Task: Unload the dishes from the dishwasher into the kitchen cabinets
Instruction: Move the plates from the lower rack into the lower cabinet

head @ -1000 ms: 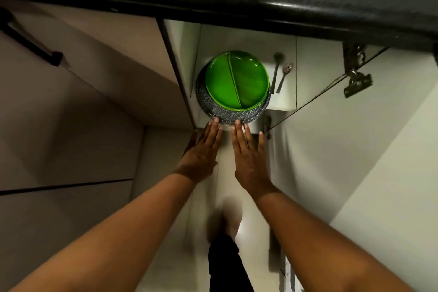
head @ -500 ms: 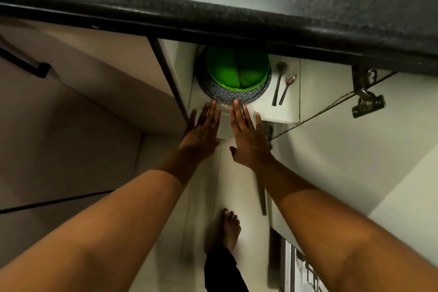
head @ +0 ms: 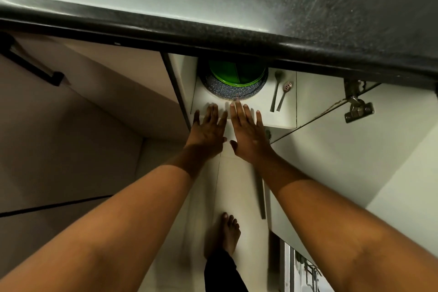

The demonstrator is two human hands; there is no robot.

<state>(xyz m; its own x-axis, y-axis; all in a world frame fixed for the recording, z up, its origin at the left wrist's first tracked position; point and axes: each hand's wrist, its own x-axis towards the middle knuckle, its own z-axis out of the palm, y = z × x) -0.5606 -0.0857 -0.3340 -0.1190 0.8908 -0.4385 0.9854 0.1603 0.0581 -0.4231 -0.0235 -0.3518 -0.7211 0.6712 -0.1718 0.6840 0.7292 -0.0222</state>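
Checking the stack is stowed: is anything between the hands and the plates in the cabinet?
Nothing visible. Left hand and right hand lie flat before the green plate on the speckled plate; spoons sit aside.

A dark speckled countertop fills the top of the view, its rounded black front edge running from the left edge down toward the right edge and catching a pale glare. Below it stand cream cabinet fronts, the left one bearing a black bar handle, while an open cabinet door on the right shows a metal hinge. Pale floor tiles lie beneath.
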